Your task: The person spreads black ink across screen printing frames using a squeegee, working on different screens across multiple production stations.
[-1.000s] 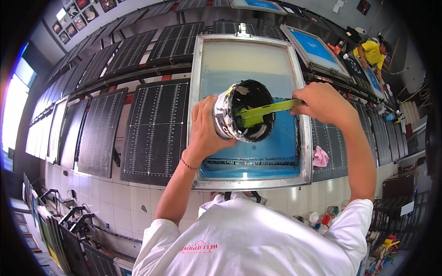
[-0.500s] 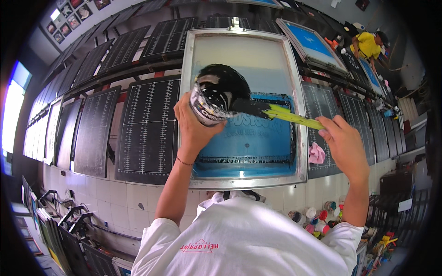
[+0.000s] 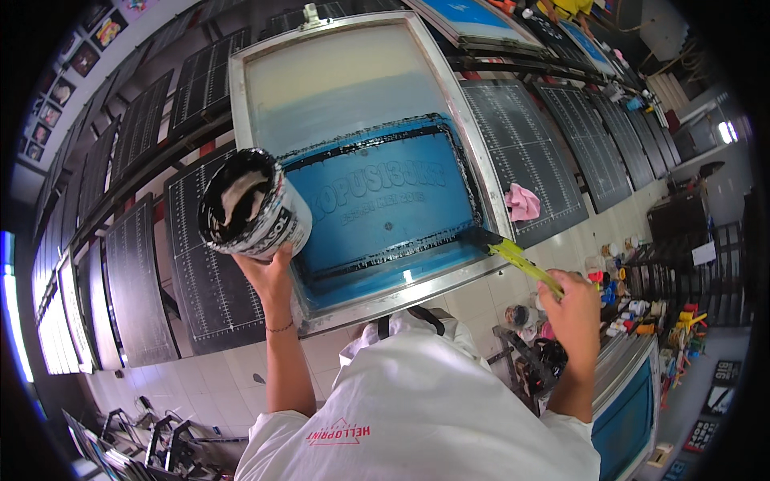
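My left hand (image 3: pixel 269 276) is wrapped round a white tub (image 3: pixel 282 228) with dark lettering, tilted so its mouth shows. Black ink coats the tub's inside and rim. It is over the left side of a metal-framed printing screen (image 3: pixel 475 160). My right hand (image 3: pixel 573 313) grips the yellow-green handle of a spatula (image 3: pixel 517 258). Its ink-blackened end lies over the lower right corner of the screen's blue mesh (image 3: pixel 385 240); whether it touches is unclear. Black ink forms a line along the top, right and bottom of the raised lettering area.
Rows of black printing boards (image 3: pixel 212 264) with white markings flank the screen. A pink cloth (image 3: pixel 522 203) lies on the board to its right. Ink containers (image 3: pixel 521 317) stand low at the right. Another person's yellow top (image 3: pixel 565 8) shows at the upper right.
The tub has moved left and turned more upright, away from the spatula. The spatula has come away from the tub's mouth, down to the screen's lower right corner. The view has turned.
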Motion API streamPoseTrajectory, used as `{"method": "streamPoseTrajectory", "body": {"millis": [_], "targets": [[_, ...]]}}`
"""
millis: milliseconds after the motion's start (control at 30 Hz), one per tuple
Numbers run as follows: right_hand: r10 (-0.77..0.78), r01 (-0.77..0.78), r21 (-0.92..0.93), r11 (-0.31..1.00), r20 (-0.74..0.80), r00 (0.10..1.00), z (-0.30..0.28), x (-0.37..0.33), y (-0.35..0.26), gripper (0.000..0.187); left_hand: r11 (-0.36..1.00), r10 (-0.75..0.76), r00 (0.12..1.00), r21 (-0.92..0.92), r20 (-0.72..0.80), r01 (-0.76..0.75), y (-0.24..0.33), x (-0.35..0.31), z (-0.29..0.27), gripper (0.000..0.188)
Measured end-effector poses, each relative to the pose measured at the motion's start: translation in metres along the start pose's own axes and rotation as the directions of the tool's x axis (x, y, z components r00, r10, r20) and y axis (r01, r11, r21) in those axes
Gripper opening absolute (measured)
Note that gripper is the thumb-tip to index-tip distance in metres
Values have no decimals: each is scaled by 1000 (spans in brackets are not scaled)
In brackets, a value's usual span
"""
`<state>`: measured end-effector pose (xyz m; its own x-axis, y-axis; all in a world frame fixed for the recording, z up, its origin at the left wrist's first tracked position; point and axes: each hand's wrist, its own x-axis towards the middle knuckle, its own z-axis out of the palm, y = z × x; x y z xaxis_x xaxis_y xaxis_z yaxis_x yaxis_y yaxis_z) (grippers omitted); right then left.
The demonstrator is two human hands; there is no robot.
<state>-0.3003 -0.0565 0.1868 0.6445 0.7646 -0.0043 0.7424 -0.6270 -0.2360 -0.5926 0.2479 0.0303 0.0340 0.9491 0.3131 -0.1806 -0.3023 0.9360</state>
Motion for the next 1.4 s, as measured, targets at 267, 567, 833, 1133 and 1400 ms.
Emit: {"method": "streamPoseTrajectory", "body": {"millis": [267, 567, 833, 1133, 1400], "targets": [[183, -184, -12, 983, -71, 981, 28, -25, -16, 27, 999, -35, 999, 21, 17, 35, -14, -8, -15, 88], [159, -162, -21, 987, -101, 982, 44, 12, -32, 33, 998, -56, 997, -26, 44, 57, -18, -11, -17, 91], [71, -79, -36, 996, -174, 982, 56, 73, -46, 28, 997, -69, 997, -14, 43, 70, -10, -14, -22, 94], [20, -11, 29, 1000, -335, 942, 93, 116, -48, 26, 998, -56, 998, 23, 30, 56, 2, -22, -21, 106], [-40, 159, 160, 974, -572, 819, 146, 127, -24, 24, 999, -41, 990, 27, 133, 38, 12, -14, -2, 107]]}}
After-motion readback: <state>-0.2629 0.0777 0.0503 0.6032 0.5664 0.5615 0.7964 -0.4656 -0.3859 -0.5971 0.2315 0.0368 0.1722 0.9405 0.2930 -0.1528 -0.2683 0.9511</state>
